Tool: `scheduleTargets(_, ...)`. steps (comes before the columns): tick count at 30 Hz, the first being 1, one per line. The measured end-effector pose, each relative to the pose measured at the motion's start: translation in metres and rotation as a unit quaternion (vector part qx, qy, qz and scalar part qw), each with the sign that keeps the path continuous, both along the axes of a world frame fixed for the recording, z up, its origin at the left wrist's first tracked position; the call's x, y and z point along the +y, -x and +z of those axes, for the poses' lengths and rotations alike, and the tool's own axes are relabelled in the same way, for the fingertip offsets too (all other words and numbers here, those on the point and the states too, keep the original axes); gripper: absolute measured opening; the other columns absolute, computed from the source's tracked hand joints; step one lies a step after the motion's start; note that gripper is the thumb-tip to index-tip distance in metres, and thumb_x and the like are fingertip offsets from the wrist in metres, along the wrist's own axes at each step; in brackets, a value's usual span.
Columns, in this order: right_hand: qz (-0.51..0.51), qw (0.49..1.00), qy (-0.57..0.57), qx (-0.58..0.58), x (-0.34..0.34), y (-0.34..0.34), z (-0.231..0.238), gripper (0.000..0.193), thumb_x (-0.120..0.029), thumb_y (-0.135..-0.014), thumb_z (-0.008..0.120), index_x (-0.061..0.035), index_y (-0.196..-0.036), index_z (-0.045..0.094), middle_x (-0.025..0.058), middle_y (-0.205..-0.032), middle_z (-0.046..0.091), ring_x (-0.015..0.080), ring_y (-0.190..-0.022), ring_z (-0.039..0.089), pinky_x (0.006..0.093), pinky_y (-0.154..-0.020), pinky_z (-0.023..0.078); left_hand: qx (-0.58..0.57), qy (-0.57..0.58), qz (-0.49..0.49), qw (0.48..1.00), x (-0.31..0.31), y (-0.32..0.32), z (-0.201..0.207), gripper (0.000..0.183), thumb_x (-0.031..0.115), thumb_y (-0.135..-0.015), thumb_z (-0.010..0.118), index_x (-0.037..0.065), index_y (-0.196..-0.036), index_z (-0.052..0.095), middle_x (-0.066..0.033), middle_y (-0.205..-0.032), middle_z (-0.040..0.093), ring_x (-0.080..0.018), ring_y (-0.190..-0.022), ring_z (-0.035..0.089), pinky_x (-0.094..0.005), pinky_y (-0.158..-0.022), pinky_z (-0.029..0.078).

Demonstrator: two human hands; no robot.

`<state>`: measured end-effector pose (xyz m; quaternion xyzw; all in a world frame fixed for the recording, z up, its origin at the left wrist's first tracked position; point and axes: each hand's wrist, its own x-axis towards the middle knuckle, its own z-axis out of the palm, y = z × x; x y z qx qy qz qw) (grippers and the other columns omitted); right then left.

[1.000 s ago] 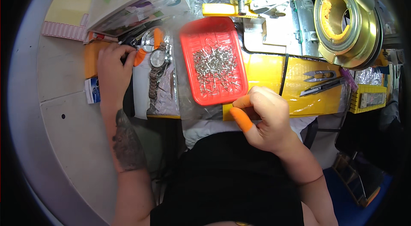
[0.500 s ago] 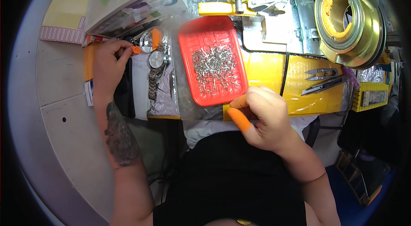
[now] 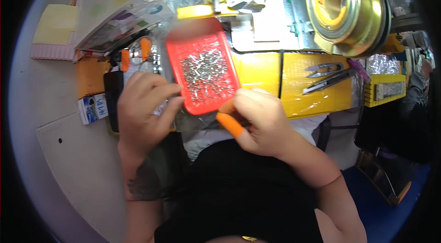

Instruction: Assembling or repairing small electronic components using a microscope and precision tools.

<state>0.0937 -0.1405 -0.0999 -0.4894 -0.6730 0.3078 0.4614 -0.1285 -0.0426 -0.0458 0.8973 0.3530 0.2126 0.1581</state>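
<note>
A red plastic tray (image 3: 173, 61) holds a heap of small metal pieces (image 3: 206, 75), too fine to name singly. Beside its left rim is my left hand (image 3: 147, 105), bare-fingered, thumb and forefinger apart with nothing visible between them. My right hand (image 3: 262, 125) wears orange finger covers on thumb and forefinger. Those two tips come together at the tray's near right corner; whatever they may pinch is hidden. Behind my left hand, a metal watch (image 3: 156, 66) is mostly covered. A small orange piece (image 3: 124, 60) stands left of the watch, near an orange-handled tool (image 3: 145, 48).
Thread snips (image 3: 326, 69) and a box cutter (image 3: 328, 82) lie on a yellow padded surface (image 3: 294, 105) at right. A large golden reel-like ring (image 3: 351, 13) stands at the back right, a clear plastic bin (image 3: 119, 13) at the back left. A yellow basket (image 3: 386, 89) is far right.
My left hand has let go of the small orange piece and moved right and nearer, to the tray. My right hand keeps its place at the tray's corner. The whole view has shifted.
</note>
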Motion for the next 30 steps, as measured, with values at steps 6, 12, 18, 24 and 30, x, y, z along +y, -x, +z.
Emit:
scheduleTargets(6,0.003,1.0,0.0,-0.023,-0.003,-0.002,0.0,0.015,-0.011,-0.082,0.073,-0.0077,-0.087,0.059,0.0085,-0.076,0.058,0.0304,-0.066,0.057,0.0389,-0.063,0.043,0.04,0.007,0.02,0.999,0.002,-0.035,-0.018,0.021,0.004,-0.076,0.077,0.002,-0.096,0.071,-0.0089,-0.083,0.058,-0.0284,-0.085,0.054,-0.038,-0.078,0.044)
scheduleTargets(12,-0.015,1.0,0.003,-0.007,0.002,-0.008,0.002,0.014,-0.011,-0.083,0.072,-0.0074,-0.087,0.059,0.0089,-0.077,0.058,0.0309,-0.068,0.059,0.0403,-0.063,0.045,0.039,0.002,-0.004,0.999,0.01,-0.034,-0.022,0.012,0.003,-0.08,0.073,0.002,-0.09,0.067,-0.0095,-0.085,0.06,-0.0286,-0.085,0.054,-0.0379,-0.078,0.044)
scheduleTargets(18,-0.029,0.999,-0.018,-0.034,0.017,-0.005,0.009,0.015,-0.005,-0.08,0.076,-0.0044,-0.085,0.063,0.0102,-0.074,0.062,0.029,-0.065,0.062,0.0376,-0.061,0.048,-0.041,0.063,0.046,0.996,0.003,-0.033,-0.026,0.007,-0.002,-0.081,0.07,0.001,-0.086,0.066,-0.01,-0.083,0.063,-0.0264,-0.081,0.057,-0.0358,-0.074,0.046)
scheduleTargets(24,-0.066,0.994,-0.037,-0.076,0.039,0.005,0.004,0.016,-0.009,-0.081,0.076,-0.0045,-0.091,0.064,0.0113,-0.08,0.064,0.0305,-0.068,0.066,0.0385,-0.062,0.052,-0.102,0.093,0.103,0.985,-0.006,-0.028,-0.027,0.005,-0.003,-0.083,0.068,-0.001,-0.088,0.066,-0.0083,-0.082,0.063,-0.0195,-0.079,0.059,-0.0309,-0.073,0.046)
scheduleTargets(30,-0.136,0.985,-0.053,-0.094,0.046,0.011,-0.009,0.019,-0.016,-0.08,0.073,-0.0066,-0.094,0.064,0.0116,-0.082,0.064,0.0318,-0.071,0.066,0.0412,-0.061,0.053,-0.177,0.097,0.104,0.974,-0.002,-0.036,-0.045,0.005,-0.003,-0.086,0.067,-0.002,-0.091,0.065,-0.0101,-0.088,0.065,-0.0193,-0.083,0.061,-0.0292,-0.08,0.047)
